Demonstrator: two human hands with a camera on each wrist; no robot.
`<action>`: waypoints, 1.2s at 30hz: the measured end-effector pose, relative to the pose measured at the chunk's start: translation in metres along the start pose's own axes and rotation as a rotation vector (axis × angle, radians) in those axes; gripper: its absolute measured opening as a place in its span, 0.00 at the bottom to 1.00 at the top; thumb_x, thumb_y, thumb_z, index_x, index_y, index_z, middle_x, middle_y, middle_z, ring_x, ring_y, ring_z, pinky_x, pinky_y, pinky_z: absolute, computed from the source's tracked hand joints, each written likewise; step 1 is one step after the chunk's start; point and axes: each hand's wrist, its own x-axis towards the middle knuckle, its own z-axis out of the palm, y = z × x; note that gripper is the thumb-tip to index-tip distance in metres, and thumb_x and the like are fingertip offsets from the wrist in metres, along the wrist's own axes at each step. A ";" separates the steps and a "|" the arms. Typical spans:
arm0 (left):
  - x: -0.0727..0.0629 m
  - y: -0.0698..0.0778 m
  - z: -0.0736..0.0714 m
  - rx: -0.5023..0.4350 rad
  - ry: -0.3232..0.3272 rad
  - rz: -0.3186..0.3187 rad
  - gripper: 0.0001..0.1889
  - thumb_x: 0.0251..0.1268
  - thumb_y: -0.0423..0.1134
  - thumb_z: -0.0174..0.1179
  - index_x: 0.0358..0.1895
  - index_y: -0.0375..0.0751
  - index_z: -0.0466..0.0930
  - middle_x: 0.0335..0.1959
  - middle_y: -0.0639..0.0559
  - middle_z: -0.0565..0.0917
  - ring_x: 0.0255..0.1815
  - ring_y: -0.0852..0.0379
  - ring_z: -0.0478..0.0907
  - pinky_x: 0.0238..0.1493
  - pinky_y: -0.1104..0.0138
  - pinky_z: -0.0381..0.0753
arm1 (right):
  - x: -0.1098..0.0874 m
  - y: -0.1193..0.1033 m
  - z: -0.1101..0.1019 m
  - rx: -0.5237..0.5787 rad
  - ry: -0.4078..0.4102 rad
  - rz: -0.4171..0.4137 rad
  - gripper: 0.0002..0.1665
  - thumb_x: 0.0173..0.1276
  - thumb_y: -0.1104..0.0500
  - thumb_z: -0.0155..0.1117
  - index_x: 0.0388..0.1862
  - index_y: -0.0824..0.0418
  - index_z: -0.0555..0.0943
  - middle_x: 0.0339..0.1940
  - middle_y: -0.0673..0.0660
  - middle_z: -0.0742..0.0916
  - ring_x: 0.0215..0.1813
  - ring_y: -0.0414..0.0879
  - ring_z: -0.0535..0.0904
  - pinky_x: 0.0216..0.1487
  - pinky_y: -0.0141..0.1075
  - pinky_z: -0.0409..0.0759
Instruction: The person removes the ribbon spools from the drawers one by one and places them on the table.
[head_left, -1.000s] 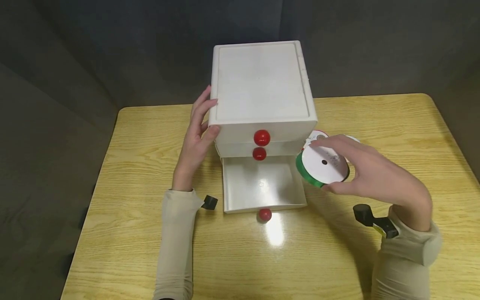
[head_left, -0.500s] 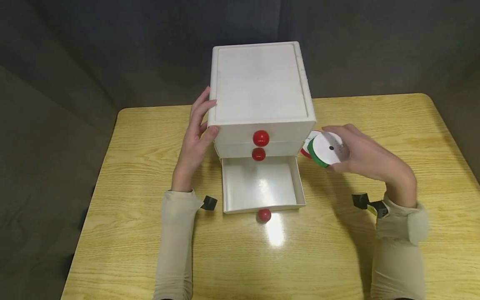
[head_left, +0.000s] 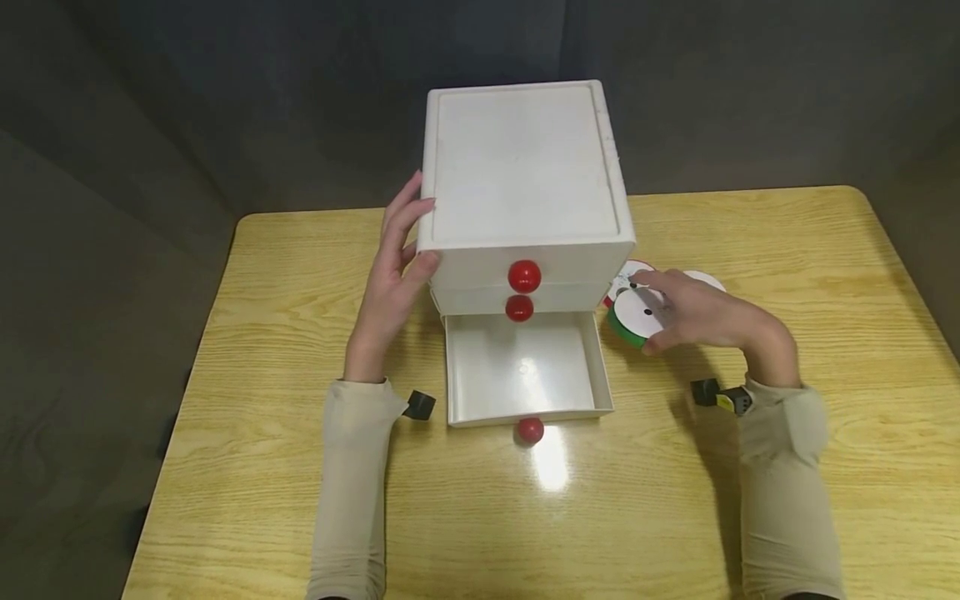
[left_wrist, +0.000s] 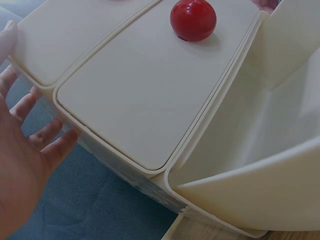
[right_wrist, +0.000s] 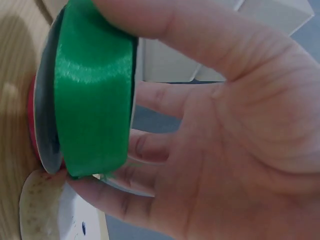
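A white drawer cabinet with red knobs stands on the table, its bottom drawer pulled out and bare inside. My left hand rests against the cabinet's left side, thumb near the front edge; the left wrist view shows loosely spread fingers along that side. To the right of the cabinet, my right hand holds a spool of green ribbon between thumb and fingers. In the right wrist view, the green ribbon spool stands edge-on, close to the tabletop. A red-edged spool lies partly behind it.
Another white round piece shows behind my right hand. The right wrist view shows a pale spool below the green one. The drawer's red knob sticks out toward the front. A dark curtain hangs behind the table.
My right hand has lowered the green ribbon spool toward the table beside the red-edged spool, after shifting away from the cabinet and slightly back. The left hand has stayed on the cabinet.
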 end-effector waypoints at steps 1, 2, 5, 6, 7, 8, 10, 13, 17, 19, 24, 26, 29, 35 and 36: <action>0.000 0.000 0.000 -0.002 0.000 0.002 0.46 0.69 0.72 0.56 0.72 0.35 0.65 0.84 0.51 0.55 0.81 0.53 0.55 0.67 0.48 0.69 | 0.001 0.001 0.000 -0.007 0.001 0.008 0.55 0.51 0.55 0.85 0.75 0.64 0.67 0.56 0.67 0.77 0.52 0.57 0.73 0.49 0.46 0.71; 0.000 0.000 0.000 -0.004 -0.001 0.002 0.46 0.69 0.72 0.56 0.72 0.35 0.65 0.84 0.51 0.55 0.81 0.53 0.55 0.67 0.48 0.69 | 0.002 0.002 0.000 -0.012 0.002 0.018 0.55 0.50 0.55 0.86 0.75 0.64 0.67 0.56 0.67 0.77 0.52 0.58 0.73 0.49 0.47 0.71; 0.000 -0.001 0.000 -0.010 -0.001 0.004 0.45 0.69 0.71 0.56 0.72 0.35 0.65 0.84 0.51 0.55 0.81 0.53 0.55 0.67 0.48 0.68 | 0.004 0.006 0.000 -0.035 0.004 0.048 0.56 0.51 0.54 0.86 0.75 0.64 0.66 0.59 0.69 0.76 0.53 0.59 0.72 0.50 0.48 0.71; 0.000 -0.001 0.000 -0.012 0.000 0.004 0.45 0.69 0.71 0.57 0.72 0.35 0.65 0.84 0.51 0.55 0.81 0.53 0.55 0.67 0.47 0.68 | 0.005 0.007 0.000 -0.040 0.006 0.056 0.56 0.51 0.55 0.85 0.76 0.64 0.66 0.60 0.69 0.75 0.54 0.59 0.72 0.51 0.49 0.71; 0.000 -0.001 0.000 -0.013 0.000 0.004 0.45 0.69 0.71 0.57 0.72 0.35 0.65 0.84 0.51 0.55 0.81 0.53 0.55 0.67 0.46 0.68 | 0.005 0.007 0.000 -0.043 0.011 0.062 0.56 0.51 0.55 0.85 0.76 0.64 0.66 0.60 0.70 0.75 0.54 0.59 0.72 0.51 0.49 0.71; 0.000 -0.001 0.000 -0.013 0.001 0.004 0.46 0.69 0.72 0.57 0.72 0.35 0.65 0.84 0.51 0.55 0.81 0.53 0.55 0.67 0.46 0.68 | 0.006 0.008 0.000 -0.040 0.018 0.065 0.56 0.52 0.55 0.85 0.76 0.65 0.66 0.61 0.71 0.75 0.55 0.60 0.72 0.52 0.50 0.71; 0.000 -0.002 0.000 -0.015 0.001 0.005 0.46 0.69 0.72 0.57 0.71 0.34 0.65 0.84 0.51 0.55 0.81 0.53 0.55 0.67 0.45 0.68 | 0.007 0.008 0.000 -0.011 0.047 0.078 0.55 0.54 0.56 0.84 0.76 0.66 0.66 0.63 0.71 0.74 0.56 0.61 0.71 0.53 0.52 0.71; 0.000 -0.002 0.000 -0.017 0.001 0.005 0.46 0.68 0.72 0.57 0.71 0.34 0.65 0.84 0.50 0.55 0.81 0.53 0.55 0.67 0.45 0.68 | 0.007 0.009 -0.002 0.056 0.115 0.099 0.53 0.57 0.58 0.82 0.77 0.69 0.64 0.65 0.72 0.73 0.60 0.63 0.69 0.57 0.56 0.70; 0.000 -0.003 0.000 -0.022 0.000 0.006 0.45 0.69 0.71 0.57 0.71 0.34 0.65 0.84 0.50 0.55 0.81 0.53 0.55 0.67 0.44 0.67 | 0.004 0.013 -0.006 0.101 0.233 0.127 0.52 0.61 0.59 0.80 0.77 0.71 0.62 0.68 0.73 0.71 0.65 0.66 0.66 0.61 0.61 0.67; 0.000 -0.002 0.000 -0.022 0.000 0.006 0.45 0.69 0.71 0.57 0.71 0.35 0.65 0.84 0.51 0.55 0.81 0.53 0.55 0.68 0.44 0.68 | 0.000 0.017 -0.009 0.107 0.297 0.138 0.52 0.61 0.58 0.79 0.77 0.71 0.62 0.69 0.73 0.71 0.65 0.67 0.66 0.61 0.62 0.67; 0.001 -0.001 0.000 -0.018 -0.002 0.004 0.45 0.69 0.71 0.57 0.71 0.35 0.65 0.84 0.52 0.55 0.81 0.53 0.55 0.68 0.46 0.68 | -0.007 0.026 -0.015 0.132 0.428 0.165 0.49 0.62 0.58 0.78 0.77 0.69 0.63 0.69 0.73 0.72 0.63 0.68 0.66 0.57 0.63 0.68; 0.001 -0.001 0.000 -0.018 -0.002 0.004 0.45 0.68 0.71 0.57 0.71 0.35 0.65 0.84 0.51 0.55 0.81 0.53 0.55 0.68 0.46 0.68 | -0.009 0.029 -0.017 0.149 0.429 0.169 0.49 0.62 0.58 0.78 0.76 0.69 0.64 0.69 0.73 0.72 0.63 0.68 0.67 0.57 0.62 0.68; 0.001 -0.002 -0.001 -0.017 0.001 0.004 0.46 0.68 0.72 0.57 0.71 0.35 0.65 0.84 0.51 0.55 0.81 0.53 0.55 0.68 0.46 0.68 | -0.010 0.032 -0.018 0.152 0.343 0.178 0.50 0.63 0.58 0.78 0.77 0.71 0.62 0.71 0.74 0.71 0.64 0.68 0.67 0.59 0.61 0.66; 0.001 -0.002 0.000 -0.019 0.003 0.005 0.46 0.68 0.71 0.57 0.71 0.34 0.65 0.84 0.50 0.55 0.81 0.53 0.55 0.67 0.46 0.68 | -0.014 0.029 -0.018 0.093 0.092 0.207 0.62 0.60 0.57 0.81 0.81 0.73 0.52 0.74 0.78 0.65 0.67 0.70 0.65 0.64 0.64 0.66; 0.001 -0.002 0.000 -0.019 0.000 0.004 0.45 0.68 0.71 0.57 0.71 0.34 0.65 0.84 0.50 0.55 0.81 0.53 0.55 0.67 0.46 0.68 | -0.015 0.028 -0.017 0.078 0.069 0.202 0.63 0.59 0.57 0.82 0.81 0.74 0.52 0.74 0.79 0.65 0.67 0.70 0.65 0.63 0.64 0.66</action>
